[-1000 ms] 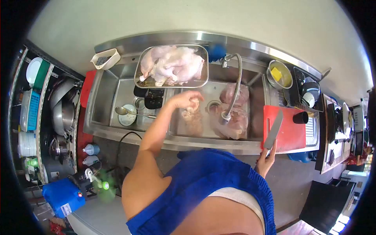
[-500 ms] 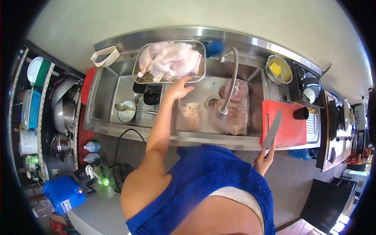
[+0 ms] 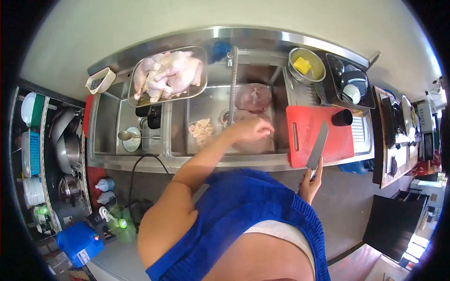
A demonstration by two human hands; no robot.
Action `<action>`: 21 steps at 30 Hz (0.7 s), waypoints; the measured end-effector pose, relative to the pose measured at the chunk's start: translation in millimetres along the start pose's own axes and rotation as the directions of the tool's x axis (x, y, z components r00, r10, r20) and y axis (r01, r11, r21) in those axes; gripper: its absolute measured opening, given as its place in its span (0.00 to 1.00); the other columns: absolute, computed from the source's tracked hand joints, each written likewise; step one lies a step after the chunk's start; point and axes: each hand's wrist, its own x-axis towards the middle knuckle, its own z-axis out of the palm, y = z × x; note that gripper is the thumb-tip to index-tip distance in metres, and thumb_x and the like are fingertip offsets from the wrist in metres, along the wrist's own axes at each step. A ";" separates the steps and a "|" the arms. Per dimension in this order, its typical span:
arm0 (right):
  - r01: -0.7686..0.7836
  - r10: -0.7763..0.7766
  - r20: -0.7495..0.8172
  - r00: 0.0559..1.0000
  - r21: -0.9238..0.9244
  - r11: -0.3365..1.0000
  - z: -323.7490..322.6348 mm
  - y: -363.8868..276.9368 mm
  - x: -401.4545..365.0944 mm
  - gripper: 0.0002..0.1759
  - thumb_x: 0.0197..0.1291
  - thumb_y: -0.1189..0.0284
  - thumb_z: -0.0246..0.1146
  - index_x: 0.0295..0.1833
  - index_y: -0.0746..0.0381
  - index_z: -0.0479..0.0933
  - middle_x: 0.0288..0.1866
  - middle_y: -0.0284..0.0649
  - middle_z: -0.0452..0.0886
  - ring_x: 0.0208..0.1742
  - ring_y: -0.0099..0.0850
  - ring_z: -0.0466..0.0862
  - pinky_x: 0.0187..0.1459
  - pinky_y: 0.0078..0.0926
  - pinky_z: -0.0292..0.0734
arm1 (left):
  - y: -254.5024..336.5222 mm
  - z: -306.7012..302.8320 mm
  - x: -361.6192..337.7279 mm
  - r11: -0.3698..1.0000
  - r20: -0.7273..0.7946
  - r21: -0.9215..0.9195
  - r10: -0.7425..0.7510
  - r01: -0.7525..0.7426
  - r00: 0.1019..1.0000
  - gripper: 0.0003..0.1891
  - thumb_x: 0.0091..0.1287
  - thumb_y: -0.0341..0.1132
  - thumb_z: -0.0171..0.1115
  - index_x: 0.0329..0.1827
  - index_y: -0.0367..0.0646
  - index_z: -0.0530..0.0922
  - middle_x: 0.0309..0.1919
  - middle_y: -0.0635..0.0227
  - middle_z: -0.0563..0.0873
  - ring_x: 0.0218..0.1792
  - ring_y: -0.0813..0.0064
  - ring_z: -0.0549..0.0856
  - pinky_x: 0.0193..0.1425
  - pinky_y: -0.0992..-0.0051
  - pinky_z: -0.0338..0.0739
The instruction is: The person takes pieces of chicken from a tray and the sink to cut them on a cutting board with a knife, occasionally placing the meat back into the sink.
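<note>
Above the right sink basin is my left hand (image 3: 253,129), over a large piece of raw meat (image 3: 251,144), its fingers curled and what they hold, if anything, too small to tell. My right hand (image 3: 310,181) grips a large knife (image 3: 318,146) by its handle, with the blade over the red cutting board (image 3: 300,126). Another piece of raw meat (image 3: 253,97) lies behind in the same basin, and pale meat scraps (image 3: 201,131) lie at its left. Raw chicken (image 3: 171,75) fills a metal tray (image 3: 205,75) across the back of the left basin.
A spring-necked faucet (image 3: 233,84) rises over the right basin. Behind the cutting board stands a metal bowl (image 3: 318,70) with a yellow sponge (image 3: 302,65). A black cup (image 3: 342,117) stands on the board, a dish rack (image 3: 370,100) behind it. A ladle (image 3: 125,135) lies in the left basin.
My left hand has moved from the chicken tray rightward and toward me, over the meat, its fingers now curled. The view has shifted right. My right hand still holds the knife.
</note>
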 end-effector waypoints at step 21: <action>-0.082 0.080 -0.029 0.996 -0.093 0.992 -58.4 33.8 47.6 0.36 0.63 0.82 0.53 0.78 0.54 0.62 0.24 0.30 0.71 0.23 0.18 0.68 0.25 0.21 0.67 | -155.6 159.6 73.1 0.554 -0.039 0.281 -0.809 0.784 0.586 0.18 0.58 0.33 0.63 0.52 0.42 0.83 0.53 0.54 0.86 0.51 0.56 0.85 0.55 0.63 0.79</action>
